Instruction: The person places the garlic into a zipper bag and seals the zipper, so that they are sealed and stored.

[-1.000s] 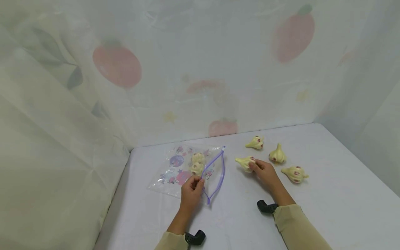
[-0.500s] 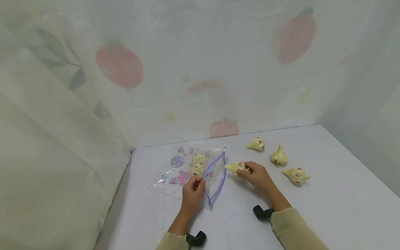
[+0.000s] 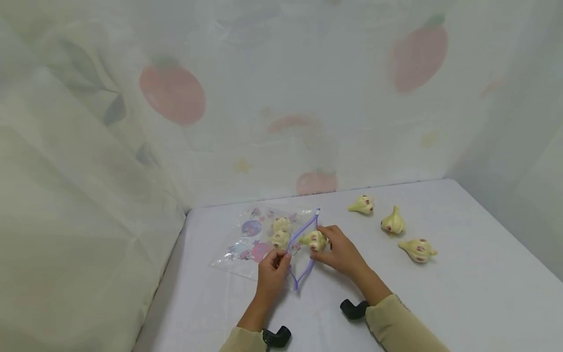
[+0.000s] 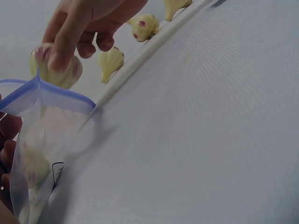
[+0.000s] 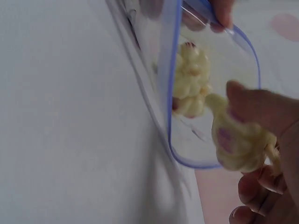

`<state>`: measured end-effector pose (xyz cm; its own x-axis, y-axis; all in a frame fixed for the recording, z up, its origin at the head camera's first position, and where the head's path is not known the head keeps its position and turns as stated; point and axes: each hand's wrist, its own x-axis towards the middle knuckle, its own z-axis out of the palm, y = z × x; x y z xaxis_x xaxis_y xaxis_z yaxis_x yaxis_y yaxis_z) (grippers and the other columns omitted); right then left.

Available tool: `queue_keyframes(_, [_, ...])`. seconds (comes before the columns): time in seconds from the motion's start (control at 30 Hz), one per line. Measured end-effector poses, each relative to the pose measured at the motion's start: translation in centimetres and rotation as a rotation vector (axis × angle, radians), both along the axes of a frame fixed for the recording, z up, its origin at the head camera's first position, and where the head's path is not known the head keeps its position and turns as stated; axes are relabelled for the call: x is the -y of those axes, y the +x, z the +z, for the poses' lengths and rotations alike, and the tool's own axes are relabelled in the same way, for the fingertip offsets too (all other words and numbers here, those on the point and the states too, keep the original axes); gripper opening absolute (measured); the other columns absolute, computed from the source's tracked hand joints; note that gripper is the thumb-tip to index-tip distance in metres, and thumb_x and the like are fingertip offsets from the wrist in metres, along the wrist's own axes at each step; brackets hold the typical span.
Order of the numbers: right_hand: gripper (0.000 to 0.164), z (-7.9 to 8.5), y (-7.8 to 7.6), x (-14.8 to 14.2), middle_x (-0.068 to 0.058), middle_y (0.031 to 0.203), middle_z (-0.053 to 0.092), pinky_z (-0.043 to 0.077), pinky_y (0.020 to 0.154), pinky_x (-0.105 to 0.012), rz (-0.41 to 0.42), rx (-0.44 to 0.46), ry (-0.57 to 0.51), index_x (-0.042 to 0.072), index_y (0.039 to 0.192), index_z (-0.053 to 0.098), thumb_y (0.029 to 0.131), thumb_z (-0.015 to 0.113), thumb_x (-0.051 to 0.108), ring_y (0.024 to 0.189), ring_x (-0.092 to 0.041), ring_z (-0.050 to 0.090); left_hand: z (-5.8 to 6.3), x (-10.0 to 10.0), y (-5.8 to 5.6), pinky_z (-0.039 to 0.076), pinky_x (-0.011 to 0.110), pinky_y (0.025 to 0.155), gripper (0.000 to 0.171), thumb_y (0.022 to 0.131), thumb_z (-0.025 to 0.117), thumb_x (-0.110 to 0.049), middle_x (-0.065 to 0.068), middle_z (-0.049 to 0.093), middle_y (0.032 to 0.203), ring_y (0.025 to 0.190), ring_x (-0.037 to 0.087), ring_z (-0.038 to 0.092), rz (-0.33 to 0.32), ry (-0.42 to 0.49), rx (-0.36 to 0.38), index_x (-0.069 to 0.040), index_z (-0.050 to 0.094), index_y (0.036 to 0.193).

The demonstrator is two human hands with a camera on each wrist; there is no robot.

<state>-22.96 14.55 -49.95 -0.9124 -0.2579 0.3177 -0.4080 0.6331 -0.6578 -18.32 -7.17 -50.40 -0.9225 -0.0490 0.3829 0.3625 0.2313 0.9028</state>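
Observation:
A clear zip bag (image 3: 239, 247) with printed pictures and a purple zip edge lies on the table, its mouth spread apart toward the right. Two garlic bulbs (image 3: 280, 231) lie inside it. My left hand (image 3: 271, 274) pinches the near rim of the mouth between thumb and fingers. Between the thumb and fingers of my right hand (image 3: 340, 252) is another garlic bulb (image 3: 314, 241), its stem pointing left into the mouth. In the right wrist view that held garlic bulb (image 5: 238, 140) overlaps the purple rim, stem toward the bulbs inside.
To the right on the white table (image 3: 462, 293) lie three more bulbs: a back garlic bulb (image 3: 362, 205), an upright garlic bulb (image 3: 393, 221) and a front garlic bulb (image 3: 419, 250). A printed curtain (image 3: 246, 122) hangs behind the table, with more cloth at both sides.
My right hand has carried its garlic bulb leftward from beside the other bulbs to the bag's mouth. My left hand keeps its pinch on the rim, nearly still.

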Motion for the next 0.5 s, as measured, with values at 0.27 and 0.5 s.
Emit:
queue_keyframes(0.27, [0.073, -0.7, -0.5, 2.7, -0.014, 0.124, 0.052, 0.055, 0.086, -0.043, -0.041, -0.104, 0.151, 0.007, 0.138, 0.054, 0.074, 0.087, 0.024, 0.103, -0.028, 0.063, -0.3, 0.0, -0.1, 0.043, 0.019, 0.052, 0.008, 0.091, 0.065, 0.0, 0.006, 0.062, 0.068, 0.059, 0.002, 0.05, 0.004, 0.004, -0.009, -0.002, 0.065, 0.083])
queue_keyframes(0.5, [0.068, -1.0, -0.8, 4.3, -0.016, 0.117, 0.052, 0.056, 0.076, -0.042, -0.062, -0.13, 0.155, 0.002, 0.13, 0.056, 0.072, 0.087, 0.017, 0.091, -0.028, 0.063, 0.0, -0.1, 0.0, 0.043, 0.019, 0.051, 0.009, 0.09, 0.065, 0.001, 0.011, 0.064, 0.068, 0.058, 0.001, 0.05, 0.01, 0.0, -0.025, -0.001, 0.065, 0.082])
